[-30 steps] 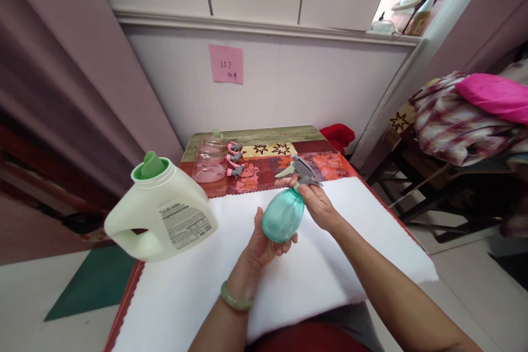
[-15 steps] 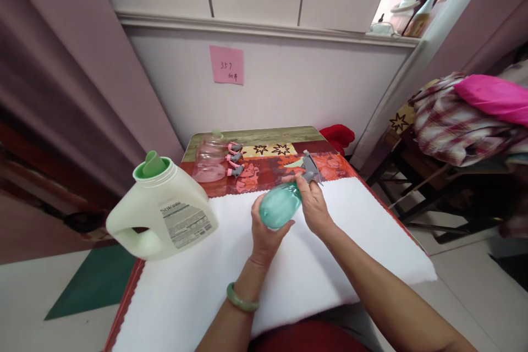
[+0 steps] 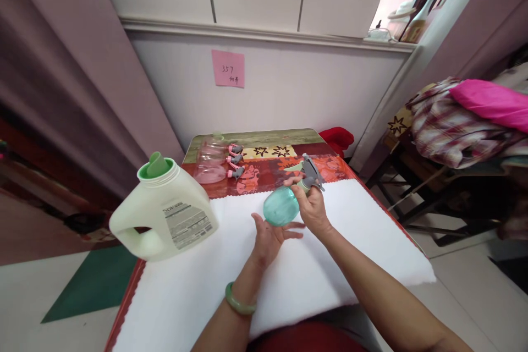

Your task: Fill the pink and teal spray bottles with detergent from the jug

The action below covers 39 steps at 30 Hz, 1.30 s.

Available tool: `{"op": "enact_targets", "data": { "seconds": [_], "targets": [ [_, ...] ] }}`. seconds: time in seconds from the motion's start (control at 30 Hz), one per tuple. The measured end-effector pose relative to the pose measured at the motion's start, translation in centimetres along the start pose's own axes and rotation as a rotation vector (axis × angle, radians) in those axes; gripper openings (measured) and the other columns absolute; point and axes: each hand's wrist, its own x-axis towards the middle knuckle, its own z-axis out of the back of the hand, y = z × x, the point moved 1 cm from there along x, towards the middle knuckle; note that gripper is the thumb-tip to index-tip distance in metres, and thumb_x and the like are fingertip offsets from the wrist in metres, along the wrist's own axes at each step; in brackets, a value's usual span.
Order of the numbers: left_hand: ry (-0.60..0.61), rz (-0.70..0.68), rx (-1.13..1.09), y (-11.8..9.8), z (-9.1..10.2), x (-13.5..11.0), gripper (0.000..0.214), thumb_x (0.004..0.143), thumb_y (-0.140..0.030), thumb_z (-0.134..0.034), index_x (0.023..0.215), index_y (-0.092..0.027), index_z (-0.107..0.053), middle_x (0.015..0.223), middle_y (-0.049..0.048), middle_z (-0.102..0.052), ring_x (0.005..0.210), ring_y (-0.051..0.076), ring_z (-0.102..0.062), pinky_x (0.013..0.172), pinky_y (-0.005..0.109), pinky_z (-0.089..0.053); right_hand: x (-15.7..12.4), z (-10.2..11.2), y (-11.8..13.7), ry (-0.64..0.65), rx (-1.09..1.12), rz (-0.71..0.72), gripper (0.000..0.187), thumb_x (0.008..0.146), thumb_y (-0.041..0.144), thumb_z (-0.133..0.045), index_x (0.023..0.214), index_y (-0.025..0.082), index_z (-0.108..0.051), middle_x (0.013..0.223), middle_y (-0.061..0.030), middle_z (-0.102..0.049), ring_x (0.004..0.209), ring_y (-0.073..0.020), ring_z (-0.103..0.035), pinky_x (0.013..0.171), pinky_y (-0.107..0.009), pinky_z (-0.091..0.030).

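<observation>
A teal see-through spray bottle (image 3: 281, 207) with a grey trigger head (image 3: 311, 171) is tilted over the white cloth. My right hand (image 3: 312, 206) grips it around the neck, just below the trigger head. Under the bottle's base, my left hand (image 3: 270, 239) lies palm up with its fingers spread; whether it touches the bottle I cannot tell. On my left wrist sits a green bangle (image 3: 240, 299).
At the left stands a large pale jug (image 3: 187, 214) with a green spout. Several pink see-through spray bottles (image 3: 211, 171) lie at the table's back left. White cloth (image 3: 185, 297) covers the front. Clothes (image 3: 441, 121) are piled at the right.
My left hand has let go of the bottle's base and spread its fingers. The bottle stays in my right hand, turned slightly.
</observation>
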Motion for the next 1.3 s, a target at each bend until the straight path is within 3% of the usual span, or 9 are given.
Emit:
{"op": "enact_targets", "data": {
  "seconds": [0.1,0.17,0.43,0.53,0.73,0.87,1.0,1.13,1.3],
  "targets": [
    [0.036,0.187,-0.07,-0.4,0.3,0.4,0.111,0.073,-0.097,-0.02,0.109,-0.005,-0.071,0.071,0.0151,-0.069,0.044,0.017,-0.055,0.039,0.028,-0.035,-0.2,0.0,-0.3,0.073,0.023,-0.025,0.02,0.093,0.042,-0.06,0.097,0.023,-0.065,0.097,-0.0061,-0.071,0.095,-0.0229,-0.066,0.095,-0.04,-0.049],
    [0.015,0.177,-0.082,-0.7,0.3,0.5,0.095,0.083,-0.089,-0.026,0.112,-0.009,-0.07,0.069,0.011,-0.068,0.039,0.012,-0.045,0.037,0.025,-0.024,-0.3,-0.2,-0.4,0.088,0.055,-0.059,0.021,0.093,0.044,-0.06,0.097,0.023,-0.063,0.098,-0.0057,-0.071,0.092,-0.0226,-0.066,0.093,-0.039,-0.051],
    [-0.085,-0.022,-0.146,-2.3,-0.1,-0.2,0.054,0.09,-0.055,-0.062,0.132,-0.023,-0.058,0.125,0.013,-0.067,0.094,0.025,-0.067,0.077,0.04,-0.055,0.1,-0.9,0.5,0.028,0.016,-0.102,0.028,0.096,0.046,-0.056,0.099,0.022,-0.069,0.105,-0.0076,-0.071,0.106,-0.0244,-0.063,0.101,-0.04,-0.046],
    [-0.098,-0.107,0.003,-2.4,0.5,-0.4,0.062,0.082,-0.042,-0.075,0.137,-0.028,-0.051,0.147,0.0124,-0.053,0.122,0.032,-0.059,0.092,0.047,-0.054,0.3,-0.9,0.3,-0.031,0.06,-0.174,0.032,0.096,0.049,-0.055,0.1,0.021,-0.069,0.108,-0.0075,-0.071,0.108,-0.0241,-0.063,0.101,-0.039,-0.046],
    [-0.148,-0.273,0.201,-1.7,0.7,0.1,0.096,0.059,-0.028,-0.092,0.141,-0.028,-0.042,0.148,0.0126,-0.05,0.132,0.033,-0.051,0.11,0.048,-0.041,0.6,-0.6,-0.4,-0.079,0.127,-0.256,0.036,0.094,0.053,-0.057,0.096,0.02,-0.073,0.109,-0.0071,-0.069,0.104,-0.0227,-0.062,0.099,-0.038,-0.047],
    [-0.17,-0.349,0.409,-1.4,0.6,0.2,0.097,0.058,-0.03,-0.093,0.141,-0.024,-0.043,0.146,0.0159,-0.051,0.133,0.036,-0.051,0.11,0.049,-0.042,0.7,-0.2,0.0,-0.062,0.139,-0.25,0.037,0.095,0.054,-0.056,0.097,0.021,-0.073,0.108,-0.0065,-0.07,0.1,-0.0223,-0.063,0.095,-0.037,-0.049],
    [-0.09,-0.222,0.256,-1.5,0.3,0.0,0.106,0.054,-0.044,-0.095,0.145,-0.029,-0.042,0.154,0.0143,-0.045,0.134,0.036,-0.051,0.102,0.045,-0.048,0.9,0.6,0.6,0.027,0.124,-0.162,0.035,0.097,0.051,-0.055,0.101,0.021,-0.073,0.106,-0.0069,-0.072,0.105,-0.0243,-0.063,0.101,-0.041,-0.047],
    [0.016,0.083,-0.042,-1.6,0.2,0.0,0.091,0.074,-0.086,-0.054,0.139,-0.022,-0.055,0.138,0.0192,-0.061,0.112,0.036,-0.066,0.069,0.037,-0.056,1.0,0.9,1.4,0.181,0.06,-0.049,0.031,0.097,0.047,-0.056,0.104,0.023,-0.073,0.107,-0.007,-0.074,0.102,-0.0252,-0.065,0.102,-0.043,-0.047],
    [-0.032,0.104,-0.093,-1.5,0.2,0.2,0.067,0.087,-0.073,-0.053,0.128,-0.02,-0.064,0.121,0.0157,-0.071,0.091,0.027,-0.07,0.06,0.032,-0.052,0.5,0.2,2.0,0.224,-0.034,-0.042,0.031,0.096,0.048,-0.056,0.102,0.024,-0.074,0.103,-0.0065,-0.075,0.098,-0.0262,-0.068,0.101,-0.043,-0.048]
  ]
}}
